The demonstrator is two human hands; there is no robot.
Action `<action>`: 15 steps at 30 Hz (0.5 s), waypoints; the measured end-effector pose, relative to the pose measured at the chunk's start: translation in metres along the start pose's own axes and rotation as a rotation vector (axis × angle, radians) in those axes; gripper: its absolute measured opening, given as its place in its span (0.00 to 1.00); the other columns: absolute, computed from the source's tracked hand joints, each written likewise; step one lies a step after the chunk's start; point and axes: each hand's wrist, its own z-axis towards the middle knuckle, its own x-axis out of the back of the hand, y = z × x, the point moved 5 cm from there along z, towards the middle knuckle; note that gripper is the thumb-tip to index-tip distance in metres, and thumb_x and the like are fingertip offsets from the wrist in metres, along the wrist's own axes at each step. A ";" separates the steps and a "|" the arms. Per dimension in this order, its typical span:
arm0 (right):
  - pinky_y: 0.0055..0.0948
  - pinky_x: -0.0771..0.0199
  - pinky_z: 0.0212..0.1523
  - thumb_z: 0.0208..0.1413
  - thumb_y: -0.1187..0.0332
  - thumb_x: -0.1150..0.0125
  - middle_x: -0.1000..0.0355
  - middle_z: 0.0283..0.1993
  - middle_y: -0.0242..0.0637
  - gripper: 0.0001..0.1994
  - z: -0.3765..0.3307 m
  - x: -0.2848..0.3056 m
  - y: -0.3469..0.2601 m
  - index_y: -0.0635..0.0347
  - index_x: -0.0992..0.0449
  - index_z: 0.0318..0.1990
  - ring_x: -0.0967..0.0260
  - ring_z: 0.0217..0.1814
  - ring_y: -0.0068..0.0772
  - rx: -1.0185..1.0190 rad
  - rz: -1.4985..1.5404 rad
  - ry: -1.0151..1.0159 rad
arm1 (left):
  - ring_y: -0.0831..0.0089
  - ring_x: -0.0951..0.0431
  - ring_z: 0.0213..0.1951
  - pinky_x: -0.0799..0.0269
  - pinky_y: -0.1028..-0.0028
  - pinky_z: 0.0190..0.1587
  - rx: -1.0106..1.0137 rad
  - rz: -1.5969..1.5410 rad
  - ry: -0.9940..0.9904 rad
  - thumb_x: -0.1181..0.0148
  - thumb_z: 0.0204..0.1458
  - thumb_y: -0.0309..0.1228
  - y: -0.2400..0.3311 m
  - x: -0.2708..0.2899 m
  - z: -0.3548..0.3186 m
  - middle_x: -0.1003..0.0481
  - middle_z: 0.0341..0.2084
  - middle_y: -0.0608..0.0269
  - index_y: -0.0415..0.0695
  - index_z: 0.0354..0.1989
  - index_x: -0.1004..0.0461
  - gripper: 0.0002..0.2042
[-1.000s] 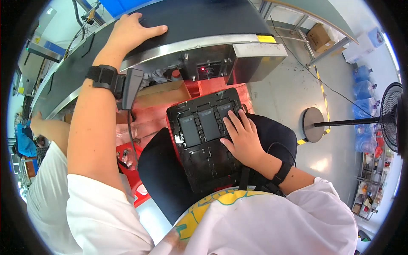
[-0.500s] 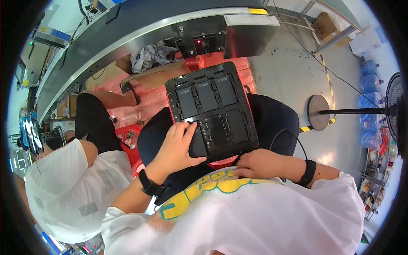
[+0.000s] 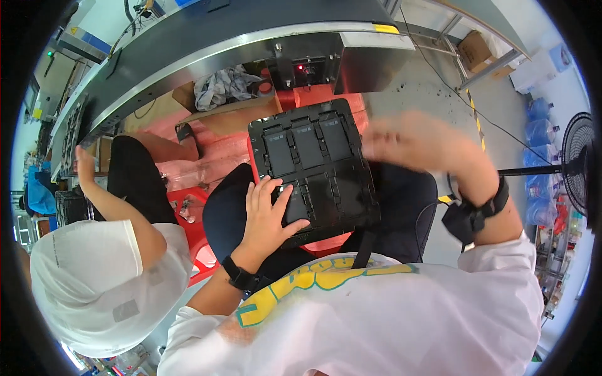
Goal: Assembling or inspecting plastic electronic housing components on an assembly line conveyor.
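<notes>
A black plastic tray (image 3: 320, 169) rests on my lap, its moulded slots holding several flat black rectangular pieces; the upper row includes a flat black piece (image 3: 306, 145). My left hand (image 3: 266, 216) lies over the tray's lower left part, thumb and fingers spread, touching its surface. What lies beneath that palm is hidden. Beside the tray's upper right edge, my right hand (image 3: 401, 141) is smeared by motion, and its fingers cannot be made out. Something red shows along the tray's left edge.
A conveyor (image 3: 251, 28) with a metal edge crosses ahead. Beneath it stands an open cardboard box (image 3: 235, 116) with grey cloth. At left sits a co-worker (image 3: 106, 282), one arm raised. A red stool (image 3: 194, 210) is between us. On the right are a fan (image 3: 577, 163) and large bottles (image 3: 539, 135).
My right hand has swung up from the tray's lower edge to its upper right side. The left hand stays on the tray, which has shifted slightly. The co-worker's arm now reaches forward.
</notes>
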 end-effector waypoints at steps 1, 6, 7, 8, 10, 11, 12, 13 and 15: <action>0.29 0.34 0.29 0.52 0.60 0.45 0.33 0.21 0.38 0.13 0.019 0.017 -0.002 0.62 0.28 0.30 0.34 0.25 0.31 0.034 -0.007 0.036 | 0.51 0.45 0.57 0.53 0.48 0.59 0.019 -0.061 -0.004 0.32 0.33 0.45 -0.002 0.000 -0.001 0.41 0.50 0.53 0.41 0.49 0.34 0.34; 0.25 0.31 0.34 0.53 0.51 0.48 0.27 0.32 0.37 0.21 0.118 0.104 -0.008 0.64 0.26 0.37 0.30 0.34 0.25 0.042 0.139 0.278 | 0.47 0.48 0.59 0.54 0.45 0.58 0.017 -0.139 -0.093 0.33 0.35 0.45 -0.001 0.016 0.008 0.45 0.54 0.49 0.41 0.53 0.38 0.35; 0.27 0.36 0.20 0.52 0.58 0.47 0.30 0.23 0.37 0.17 0.144 0.116 -0.013 0.67 0.25 0.30 0.34 0.23 0.27 0.032 0.236 0.376 | 0.47 0.48 0.59 0.53 0.48 0.58 0.051 -0.127 -0.092 0.34 0.37 0.42 -0.003 0.027 0.012 0.45 0.55 0.48 0.41 0.52 0.37 0.33; 0.26 0.33 0.22 0.53 0.59 0.48 0.29 0.24 0.38 0.16 0.169 0.123 -0.019 0.67 0.25 0.30 0.32 0.25 0.28 -0.111 0.141 0.418 | 0.47 0.48 0.59 0.53 0.48 0.58 0.052 -0.112 -0.085 0.34 0.37 0.42 -0.007 0.039 0.019 0.45 0.55 0.48 0.41 0.52 0.37 0.33; 0.26 0.29 0.31 0.53 0.53 0.50 0.27 0.33 0.40 0.20 0.214 0.136 -0.009 0.63 0.25 0.36 0.29 0.33 0.30 -0.217 -0.012 0.479 | 0.47 0.46 0.59 0.51 0.53 0.59 0.019 -0.119 0.063 0.35 0.39 0.37 -0.012 0.069 0.046 0.44 0.54 0.48 0.40 0.51 0.36 0.30; 0.27 0.29 0.37 0.51 0.47 0.51 0.28 0.39 0.40 0.24 0.237 0.133 -0.008 0.60 0.25 0.40 0.28 0.36 0.30 -0.253 -0.071 0.523 | 0.48 0.44 0.58 0.49 0.58 0.59 0.081 -0.207 0.128 0.36 0.40 0.31 -0.019 0.085 0.059 0.42 0.53 0.48 0.39 0.50 0.34 0.25; 0.27 0.29 0.37 0.51 0.47 0.51 0.28 0.39 0.40 0.24 0.248 0.130 -0.011 0.60 0.25 0.40 0.28 0.36 0.30 -0.245 -0.068 0.532 | 0.48 0.42 0.55 0.47 0.55 0.56 0.007 -0.063 0.201 0.38 0.41 0.30 -0.022 0.107 0.080 0.39 0.52 0.48 0.41 0.50 0.34 0.24; 0.32 0.31 0.42 0.52 0.47 0.52 0.30 0.46 0.44 0.25 0.255 0.128 -0.009 0.59 0.27 0.45 0.29 0.42 0.35 -0.316 -0.127 0.523 | 0.49 0.40 0.54 0.46 0.56 0.56 -0.049 -0.043 0.274 0.39 0.42 0.27 -0.029 0.122 0.101 0.38 0.50 0.48 0.41 0.49 0.34 0.23; 0.42 0.36 0.51 0.48 0.44 0.48 0.32 0.50 0.49 0.30 0.271 0.138 0.015 0.63 0.29 0.48 0.34 0.51 0.46 -0.383 -0.386 0.577 | 0.52 0.37 0.52 0.42 0.60 0.53 -0.128 0.091 0.381 0.41 0.43 0.26 -0.040 0.149 0.147 0.36 0.47 0.49 0.41 0.48 0.34 0.20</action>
